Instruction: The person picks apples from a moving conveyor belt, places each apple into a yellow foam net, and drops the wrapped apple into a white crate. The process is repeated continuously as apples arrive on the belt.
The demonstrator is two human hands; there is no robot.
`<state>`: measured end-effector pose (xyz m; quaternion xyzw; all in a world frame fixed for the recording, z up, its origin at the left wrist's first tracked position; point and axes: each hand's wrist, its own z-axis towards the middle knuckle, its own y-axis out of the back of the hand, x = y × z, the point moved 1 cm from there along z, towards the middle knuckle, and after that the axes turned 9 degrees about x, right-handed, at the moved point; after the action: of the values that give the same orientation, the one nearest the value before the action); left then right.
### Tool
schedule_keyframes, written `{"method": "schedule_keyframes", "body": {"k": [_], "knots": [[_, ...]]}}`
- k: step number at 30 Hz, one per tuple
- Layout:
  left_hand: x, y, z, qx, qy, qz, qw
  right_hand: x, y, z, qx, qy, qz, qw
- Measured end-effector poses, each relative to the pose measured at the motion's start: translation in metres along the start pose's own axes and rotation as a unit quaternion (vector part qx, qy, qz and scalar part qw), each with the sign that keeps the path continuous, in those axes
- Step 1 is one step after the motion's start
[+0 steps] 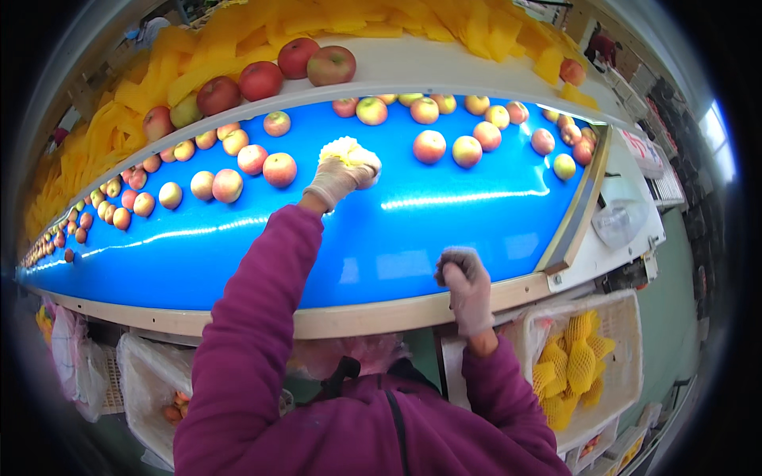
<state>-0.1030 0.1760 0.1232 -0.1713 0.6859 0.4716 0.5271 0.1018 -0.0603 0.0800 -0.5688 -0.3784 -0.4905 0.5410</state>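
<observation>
Over the middle of the blue conveyor belt (405,238), my left hand (342,178) in a whitish glove grips a bunched yellow foam fruit net (345,150). Whether an apple sits inside that net cannot be seen. My right hand (467,288), also gloved, hovers by the belt's near wooden edge with its fingers curled in and nothing visible in them. Two red-yellow apples (280,169) lie just left of my left hand. To its right are more, among them an apple (429,147) and another (467,152).
Larger red apples (261,81) and heaps of yellow foam nets (381,18) occupy the shelf behind the belt. A white crate (625,357) at lower right holds netted fruit (574,363); a lined crate (149,381) stands lower left. A wooden rail (574,208) bounds the belt's right end.
</observation>
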Motion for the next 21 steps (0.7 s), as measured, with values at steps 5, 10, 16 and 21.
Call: {"method": "schedule_keyframes", "body": {"k": [5, 10, 16, 21], "knots": [[-0.043, -0.056, -0.116, 0.120, -0.062, -0.596, 0.792, -0.023, -0.025, 0.015, 0.102, -0.240, 0.347, 0.901], [-0.059, -0.066, -0.173, 0.157, -0.048, -0.671, 0.723, -0.017, -0.059, -0.005, 0.202, 0.129, -0.005, 0.971], [-0.077, -0.058, -0.215, 0.125, -0.090, -0.527, 0.836, 0.056, -0.066, -0.025, 0.007, 0.050, 0.074, 0.996], [-0.089, -0.070, -0.232, -0.134, -0.228, -0.159, 0.951, 0.086, -0.113, -0.102, 0.070, 0.328, -0.396, 0.855]]}}
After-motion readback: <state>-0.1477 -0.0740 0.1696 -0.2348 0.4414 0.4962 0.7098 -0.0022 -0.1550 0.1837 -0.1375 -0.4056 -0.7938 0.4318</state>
